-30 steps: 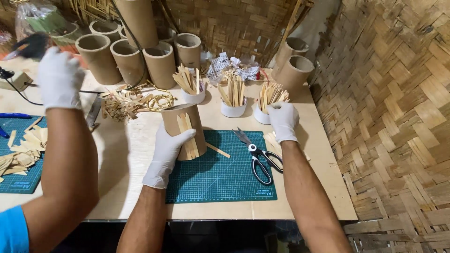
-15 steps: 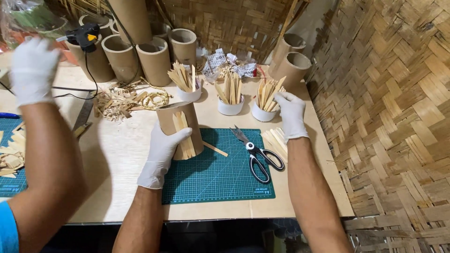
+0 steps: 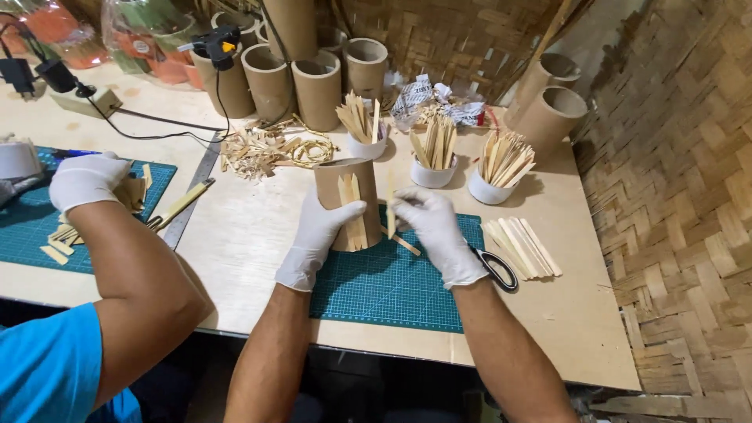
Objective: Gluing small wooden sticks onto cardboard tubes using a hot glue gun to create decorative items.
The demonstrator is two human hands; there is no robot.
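1. Cladding a cardboard tube (image 3: 348, 202) with thin wooden strips: the tube stands upright on the green cutting mat (image 3: 392, 286), gripped by the left hand (image 3: 325, 227).
2. Right hand (image 3: 432, 227), just right of the tube, pinches one strip (image 3: 391, 205), apparently; next it needs aligning beside those already fixed.
3. Half a second earlier, that hand was reaching toward the cups behind the tube.

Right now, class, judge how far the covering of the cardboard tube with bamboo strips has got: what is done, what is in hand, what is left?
Done: a few strips already sit upright on the cardboard tube. In hand: the left hand steadies the tube while the right hand brings one more strip to it. Left: most of the tube's visible side is bare, and loose strips lie beside the mat.
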